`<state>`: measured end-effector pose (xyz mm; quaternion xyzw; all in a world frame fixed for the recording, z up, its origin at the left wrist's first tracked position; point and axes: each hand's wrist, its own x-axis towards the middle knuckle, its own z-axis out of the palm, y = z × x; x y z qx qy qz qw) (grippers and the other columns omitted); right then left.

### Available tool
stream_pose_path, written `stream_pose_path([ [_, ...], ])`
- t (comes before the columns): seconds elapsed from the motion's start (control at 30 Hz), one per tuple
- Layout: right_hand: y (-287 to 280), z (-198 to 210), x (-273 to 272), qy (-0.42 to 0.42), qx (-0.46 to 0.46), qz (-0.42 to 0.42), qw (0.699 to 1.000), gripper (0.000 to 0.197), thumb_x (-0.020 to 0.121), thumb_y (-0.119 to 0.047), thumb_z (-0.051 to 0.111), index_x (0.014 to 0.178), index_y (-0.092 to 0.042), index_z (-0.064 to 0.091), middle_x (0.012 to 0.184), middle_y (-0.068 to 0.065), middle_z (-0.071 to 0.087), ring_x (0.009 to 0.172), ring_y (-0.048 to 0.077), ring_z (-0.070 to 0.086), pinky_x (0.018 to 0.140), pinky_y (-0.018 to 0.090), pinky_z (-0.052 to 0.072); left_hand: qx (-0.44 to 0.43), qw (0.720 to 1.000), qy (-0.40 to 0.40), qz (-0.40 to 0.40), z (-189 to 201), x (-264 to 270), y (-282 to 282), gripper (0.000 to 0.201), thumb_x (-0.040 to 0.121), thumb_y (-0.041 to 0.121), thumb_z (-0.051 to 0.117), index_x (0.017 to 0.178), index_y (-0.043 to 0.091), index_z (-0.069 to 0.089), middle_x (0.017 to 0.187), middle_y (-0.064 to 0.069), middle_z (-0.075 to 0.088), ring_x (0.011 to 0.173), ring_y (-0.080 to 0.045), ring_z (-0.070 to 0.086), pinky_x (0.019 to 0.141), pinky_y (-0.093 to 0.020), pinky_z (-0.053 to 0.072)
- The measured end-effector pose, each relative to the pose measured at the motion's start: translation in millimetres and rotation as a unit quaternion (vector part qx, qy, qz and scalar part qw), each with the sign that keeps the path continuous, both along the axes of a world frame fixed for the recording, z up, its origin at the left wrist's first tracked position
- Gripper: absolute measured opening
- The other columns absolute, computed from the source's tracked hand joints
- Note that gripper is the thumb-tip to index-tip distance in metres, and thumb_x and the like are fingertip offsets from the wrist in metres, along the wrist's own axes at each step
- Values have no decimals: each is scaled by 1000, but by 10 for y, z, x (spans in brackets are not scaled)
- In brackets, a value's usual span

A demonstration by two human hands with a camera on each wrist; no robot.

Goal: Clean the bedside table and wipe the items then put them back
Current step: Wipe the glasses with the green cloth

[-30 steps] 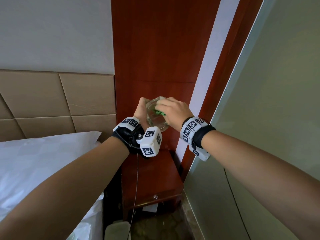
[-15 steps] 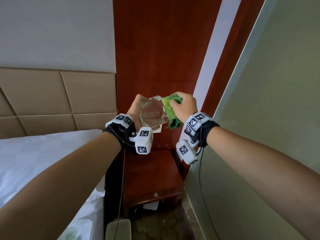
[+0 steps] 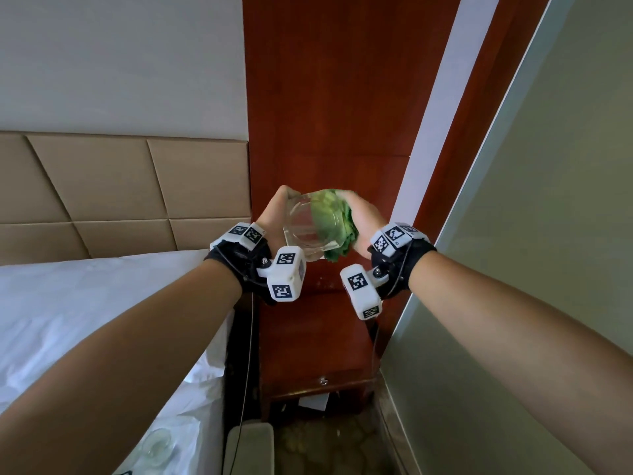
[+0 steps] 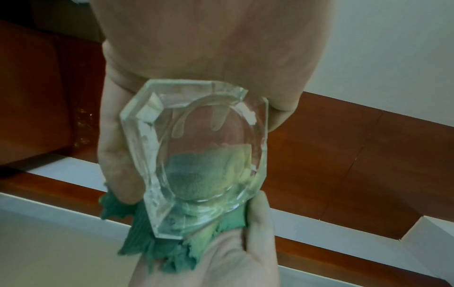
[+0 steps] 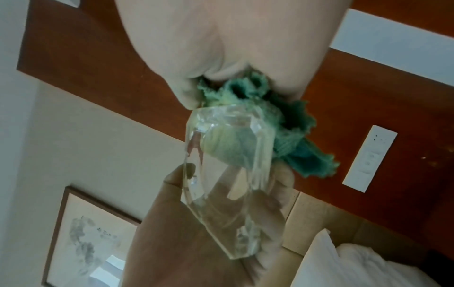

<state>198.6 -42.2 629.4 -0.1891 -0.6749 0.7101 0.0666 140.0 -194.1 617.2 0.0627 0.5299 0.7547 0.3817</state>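
The glass ashtray point(image 3: 310, 229) is up in the air above the bedside table point(image 3: 313, 341), caught between both hands and touching nothing else. The left hand point(image 3: 274, 214) grips it by the rim, thumb curled over one edge and fingers point(image 4: 115, 155) wrapped behind the opposite side. The right hand point(image 3: 363, 222) is bunched around a green cloth point(image 3: 334, 222), pressing it against the far face of the ashtray, so the green shows through the glass. The ashtray is thick, clear, eight-sided with bevelled corners and a round hollow in the middle; it is tipped on edge. The cloth is soft, ribbed and crumpled, its ragged hem hanging below the fist. One ashtray in hand, one cloth. A second clear glass piece point(image 3: 156, 447) lies on the white bed sheet point(image 3: 85, 303) near its lower edge. The table is glossy reddish wood with one small drawer knob point(image 3: 322, 381).
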Motion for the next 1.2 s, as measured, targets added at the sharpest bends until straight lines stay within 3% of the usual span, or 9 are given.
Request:
stream_pose_path([
  [0.2,57,-49,6,-50,-15,110,993,83,61,-79,69,116,-16,70,110,14,72,106,33,68,102,49,47,-32,997,-19,62,29,106,230,36,78,41,47,86,9,62,85,-14,63,74,-30,60,69,-40,54],
  [0.4,238,-65,29,-28,188,74,979,68,90,-76,32,81,-18,66,85,3,71,81,20,67,79,33,53,-70,995,-35,60,26,84,361,39,80,41,46,93,7,61,81,-16,62,69,-32,62,74,-47,52],
  [0.5,402,-109,22,-41,260,100,960,71,94,-73,24,80,-17,65,77,-1,66,72,13,61,61,25,40,-55,995,-51,59,5,183,483,38,82,40,42,82,9,64,76,-14,64,63,-31,63,72,-48,53],
  [0.6,509,-181,-47,-57,295,131,945,85,89,-79,19,97,-12,69,92,5,70,88,21,65,74,32,42,-43,994,-56,78,-46,244,555,38,83,38,40,76,10,64,76,-13,63,63,-31,61,70,-46,53],
  [0.73,548,-217,-111,-69,301,148,940,96,84,-85,14,123,-12,63,122,10,64,108,27,59,87,36,39,-40,990,-64,117,-108,311,489,39,80,41,43,94,9,62,87,-15,61,72,-32,60,71,-48,52],
  [0.83,476,-208,-133,-44,279,181,942,87,91,-76,19,132,-9,57,128,8,60,117,27,55,90,33,36,-55,985,-54,153,-73,429,355,39,85,41,39,91,8,60,82,-14,61,68,-29,61,68,-45,55],
  [0.97,225,-276,-142,-5,240,266,933,50,92,-61,50,107,-18,70,103,-2,70,96,19,65,84,29,48,-72,974,-9,213,-80,516,72,41,95,32,30,81,9,60,64,-10,62,49,-23,62,51,-31,57],
  [1.1,-149,-382,-176,2,280,319,905,26,85,-47,69,86,-22,66,94,3,71,95,24,67,93,40,52,-80,957,-32,276,-186,576,-359,40,95,36,33,80,11,61,71,-9,63,60,-23,62,61,-29,55],
  [1.2,-483,-430,-130,-2,280,343,897,26,89,-39,69,78,-18,58,90,2,66,96,27,63,90,34,49,-112,948,-46,295,-338,683,-720,39,92,43,41,95,12,65,93,-10,61,81,-29,62,76,-44,58],
])
